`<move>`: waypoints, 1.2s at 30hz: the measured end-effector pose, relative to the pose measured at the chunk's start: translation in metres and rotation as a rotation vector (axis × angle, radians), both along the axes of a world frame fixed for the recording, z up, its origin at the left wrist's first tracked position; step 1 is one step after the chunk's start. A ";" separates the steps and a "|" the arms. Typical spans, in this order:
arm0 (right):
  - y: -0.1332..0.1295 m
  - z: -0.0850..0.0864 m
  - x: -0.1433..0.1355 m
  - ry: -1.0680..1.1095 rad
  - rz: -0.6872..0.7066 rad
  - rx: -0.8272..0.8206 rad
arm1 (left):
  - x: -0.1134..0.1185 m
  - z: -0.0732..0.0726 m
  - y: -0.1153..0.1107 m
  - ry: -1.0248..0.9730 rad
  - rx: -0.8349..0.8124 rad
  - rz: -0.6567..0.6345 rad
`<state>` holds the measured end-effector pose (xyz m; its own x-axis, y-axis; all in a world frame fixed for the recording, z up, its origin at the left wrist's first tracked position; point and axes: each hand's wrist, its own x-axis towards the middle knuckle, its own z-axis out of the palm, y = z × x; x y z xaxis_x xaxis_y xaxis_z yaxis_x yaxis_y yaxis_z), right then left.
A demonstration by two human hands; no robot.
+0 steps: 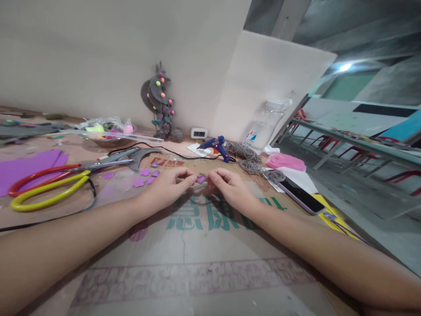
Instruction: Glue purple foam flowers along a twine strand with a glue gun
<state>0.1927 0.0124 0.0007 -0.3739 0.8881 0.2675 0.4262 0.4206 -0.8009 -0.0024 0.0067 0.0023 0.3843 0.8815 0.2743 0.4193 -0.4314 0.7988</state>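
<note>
My left hand [169, 186] is closed in a pinch above the printed cardboard [197, 263], with a small purple piece [201, 179] at its fingertips. Facing it, my right hand [230, 186] also has thumb and fingers pressed together, close to the purple piece; whatever it grips is too small to make out. A dark cord curves below both hands. Several purple flower cutouts [139, 181] lie left of my left hand. Behind the hands rests a blue glue gun [217, 147] with a black cable.
At left are large scissors [49, 188] with red and yellow handles, purple sheets [33, 169] and a bowl [110, 140]. Grey cord [243, 153], a phone [299, 195], a pink packet [286, 162] and a bottle [264, 125] lie or stand at right. A small clock [199, 133] stands behind.
</note>
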 end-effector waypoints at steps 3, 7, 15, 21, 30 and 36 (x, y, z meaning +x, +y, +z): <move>0.008 0.001 0.007 -0.119 -0.067 0.185 | -0.002 -0.005 0.004 -0.058 -0.017 0.060; 0.022 0.001 0.020 -0.435 -0.124 0.412 | -0.003 -0.009 0.009 -0.094 -0.038 0.108; 0.024 0.000 0.022 -0.736 -0.023 0.451 | -0.002 -0.005 0.006 -0.063 -0.002 0.097; 0.028 0.000 0.022 -0.822 -0.031 0.521 | -0.002 -0.008 0.006 -0.059 -0.016 0.082; 0.026 0.000 0.025 -0.450 -0.258 0.540 | -0.002 -0.007 0.005 -0.052 -0.013 0.077; 0.006 0.004 0.017 -0.379 -0.103 0.649 | -0.002 -0.007 0.005 -0.058 -0.035 0.123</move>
<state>0.2101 0.0181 0.0044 -0.4675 0.6319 0.6182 0.6857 0.7006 -0.1976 -0.0043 0.0115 -0.0049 0.2574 0.9302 0.2616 0.4199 -0.3515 0.8368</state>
